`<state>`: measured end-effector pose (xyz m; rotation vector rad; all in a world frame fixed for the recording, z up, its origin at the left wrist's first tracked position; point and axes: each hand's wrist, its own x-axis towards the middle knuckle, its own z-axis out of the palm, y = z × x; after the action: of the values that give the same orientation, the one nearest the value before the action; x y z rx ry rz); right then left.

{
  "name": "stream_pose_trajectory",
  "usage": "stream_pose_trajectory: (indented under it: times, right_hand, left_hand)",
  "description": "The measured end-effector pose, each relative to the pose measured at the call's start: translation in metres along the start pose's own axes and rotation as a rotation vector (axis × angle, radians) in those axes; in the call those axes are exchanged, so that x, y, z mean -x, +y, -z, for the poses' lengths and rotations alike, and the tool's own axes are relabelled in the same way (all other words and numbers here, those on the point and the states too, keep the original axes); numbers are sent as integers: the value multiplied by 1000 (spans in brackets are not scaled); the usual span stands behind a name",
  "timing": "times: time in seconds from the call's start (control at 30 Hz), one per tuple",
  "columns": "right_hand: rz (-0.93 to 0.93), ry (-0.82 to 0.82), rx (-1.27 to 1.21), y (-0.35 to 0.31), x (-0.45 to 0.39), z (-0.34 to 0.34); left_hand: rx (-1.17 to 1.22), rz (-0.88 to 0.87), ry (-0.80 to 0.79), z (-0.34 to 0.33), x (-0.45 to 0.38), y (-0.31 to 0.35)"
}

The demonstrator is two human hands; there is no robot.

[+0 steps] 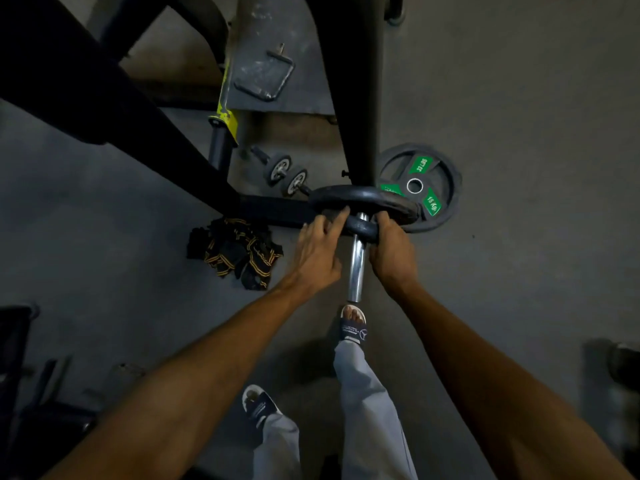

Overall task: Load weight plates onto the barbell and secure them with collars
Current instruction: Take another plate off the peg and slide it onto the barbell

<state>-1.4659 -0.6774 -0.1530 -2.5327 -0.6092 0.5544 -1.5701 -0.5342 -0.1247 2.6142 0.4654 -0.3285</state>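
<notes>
A chrome barbell sleeve (pixel 356 268) points toward me at mid-frame. Two black weight plates sit on it: a large plate (pixel 360 197) farther in and a smaller plate (pixel 362 228) in front of it. My right hand (pixel 393 252) grips the right edge of the smaller plate with curled fingers. My left hand (pixel 317 254) lies at the plate's left side, straight fingers touching its rim. A black plate with green labels reading 15 Kg (pixel 431 181) lies flat on the floor behind. No collar is visible.
A black rack frame (pixel 114 112) runs diagonally from the upper left, with an upright post (pixel 349 98) above the plates. An ab roller (pixel 287 173) and black-and-yellow gloves (pixel 235 254) lie on the grey floor. My sandalled feet (pixel 353 327) stand below the sleeve.
</notes>
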Motion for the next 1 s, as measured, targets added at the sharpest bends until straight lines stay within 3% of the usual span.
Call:
stream_pose_trajectory:
  times: [0.3,0.43,0.57,0.67,0.83,1.0]
  right_hand:
    - [34,-198,-43,8,53,1]
    - [45,-282,-52,14,110,-14]
    - [35,-287,-70,4,168,-26]
    - [72,-307,-41,-16,207,-25]
    - [222,-311,-9,-74,271,1]
    - [429,-192,9,-155,329,43]
  left_hand:
    - [22,35,-147,-10,50,-3]
    - [-85,82,-136,-29,95,2]
    - [-103,83,-276,-39,146,-1]
    - [-60,71,-261,-37,202,-3]
    - [37,96,-86,-17,295,-14]
    - [167,82,384,23,373,-37]
